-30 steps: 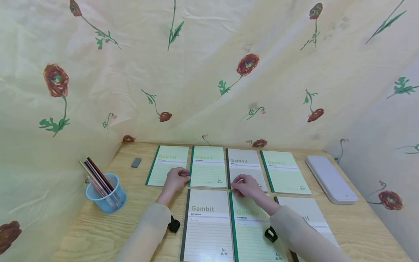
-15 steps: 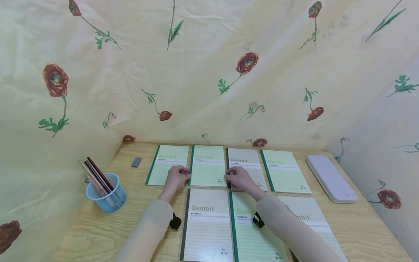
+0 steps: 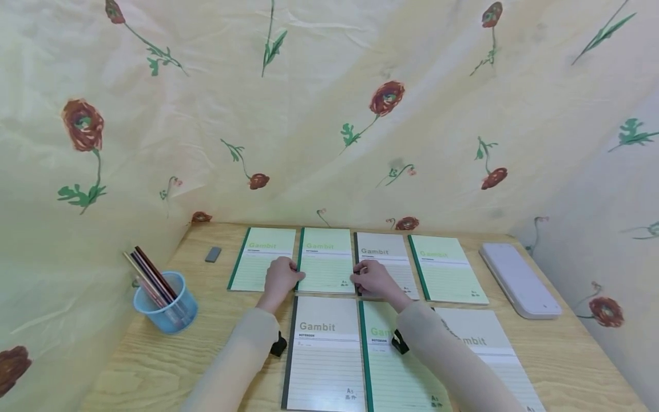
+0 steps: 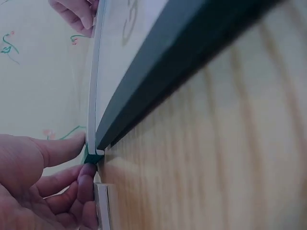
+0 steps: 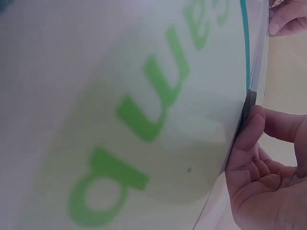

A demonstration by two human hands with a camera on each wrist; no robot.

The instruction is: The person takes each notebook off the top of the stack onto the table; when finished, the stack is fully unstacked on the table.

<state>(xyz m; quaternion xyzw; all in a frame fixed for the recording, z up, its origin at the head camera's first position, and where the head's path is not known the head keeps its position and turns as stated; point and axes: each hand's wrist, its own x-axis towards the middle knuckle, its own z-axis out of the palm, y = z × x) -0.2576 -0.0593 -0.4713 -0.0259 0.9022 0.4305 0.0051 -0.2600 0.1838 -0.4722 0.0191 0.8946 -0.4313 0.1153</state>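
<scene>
A light green notebook (image 3: 325,263) with a green spine lies second from left in the back row. My left hand (image 3: 281,278) pinches its spine side near the lower corner. In the left wrist view the thumb (image 4: 67,147) lies on top of the green corner, with curled fingers (image 4: 86,187) underneath. At the opposite edge, my right hand (image 3: 374,279) pinches the same notebook, fingertips beside the dark spine of a white notebook (image 3: 396,263). Beneath the left hand is another green notebook (image 3: 259,269). The right forearm crosses over a green notebook (image 3: 401,377) in the front row.
A white notebook (image 3: 324,366) and another white notebook (image 3: 499,349) lie in front; a green notebook (image 3: 450,269) sits back right. Beyond it is a flat white device (image 3: 520,280). At left stand a blue cup (image 3: 170,315) of pencils and a grey eraser (image 3: 213,254).
The right hand has moved left from the white notebook's spine to the right edge of the green one. The left thumb has shifted right onto the green notebook's spine side.
</scene>
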